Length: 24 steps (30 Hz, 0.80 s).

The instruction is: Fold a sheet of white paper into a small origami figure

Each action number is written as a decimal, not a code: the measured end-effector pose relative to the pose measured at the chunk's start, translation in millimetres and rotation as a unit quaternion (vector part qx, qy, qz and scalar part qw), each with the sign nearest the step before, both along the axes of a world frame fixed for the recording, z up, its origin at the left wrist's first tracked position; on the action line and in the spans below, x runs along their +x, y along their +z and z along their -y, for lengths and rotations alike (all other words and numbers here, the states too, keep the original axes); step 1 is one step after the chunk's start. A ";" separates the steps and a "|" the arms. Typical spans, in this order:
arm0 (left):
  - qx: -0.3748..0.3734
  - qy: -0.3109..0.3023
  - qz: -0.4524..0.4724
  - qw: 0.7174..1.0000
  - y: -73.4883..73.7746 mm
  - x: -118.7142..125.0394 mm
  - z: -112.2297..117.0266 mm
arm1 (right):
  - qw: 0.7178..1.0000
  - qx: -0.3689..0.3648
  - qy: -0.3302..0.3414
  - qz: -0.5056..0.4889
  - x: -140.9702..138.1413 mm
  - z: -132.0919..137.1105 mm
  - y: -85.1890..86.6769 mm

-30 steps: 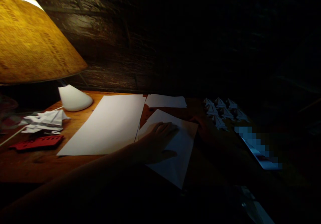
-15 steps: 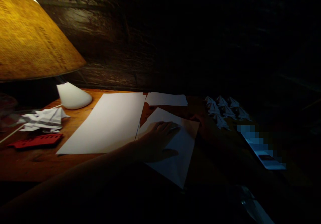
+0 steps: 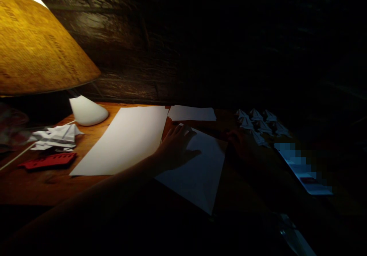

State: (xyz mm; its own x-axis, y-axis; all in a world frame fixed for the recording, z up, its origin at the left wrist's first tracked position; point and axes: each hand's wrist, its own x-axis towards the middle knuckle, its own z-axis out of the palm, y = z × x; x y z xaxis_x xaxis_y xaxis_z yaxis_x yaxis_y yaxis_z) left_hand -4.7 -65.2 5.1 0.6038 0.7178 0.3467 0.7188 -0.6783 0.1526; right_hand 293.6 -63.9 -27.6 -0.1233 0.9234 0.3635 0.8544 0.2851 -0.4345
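A white folded sheet of paper [image 3: 200,172] lies at a slant on the wooden desk [image 3: 94,131]. My left hand [image 3: 176,147] rests flat on its upper left part, fingers stretched toward the far corner. My right hand [image 3: 242,143] is in deep shadow at the sheet's right corner; its fingers are hard to make out. A larger flat white sheet [image 3: 126,139] lies just left of the folded one.
A lit lamp with a yellow shade [image 3: 37,49] and white base [image 3: 87,112] stands at the left. Crumpled paper [image 3: 56,137] and a red flat object [image 3: 48,160] lie near it. A small paper stack [image 3: 192,113], several small folded paper figures [image 3: 259,124] and a booklet [image 3: 306,172] sit behind and right.
My left hand has slid up and left along the folded sheet toward its far corner. The turned-up brown flap at the top now lies flat and white.
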 end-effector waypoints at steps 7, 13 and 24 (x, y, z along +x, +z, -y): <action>-0.007 0.071 -0.020 0.997 -8.0 10.5 -7.1 | 0.995 0.057 -0.073 -0.025 -4.6 1.0 11.3; -0.035 0.073 -0.015 0.997 -3.9 11.0 -16.5 | 0.995 0.074 -0.067 -0.032 -6.6 1.8 14.1; -0.039 0.043 0.039 0.998 -2.6 8.0 -27.9 | 0.990 0.090 -0.083 -0.068 -4.8 1.2 13.8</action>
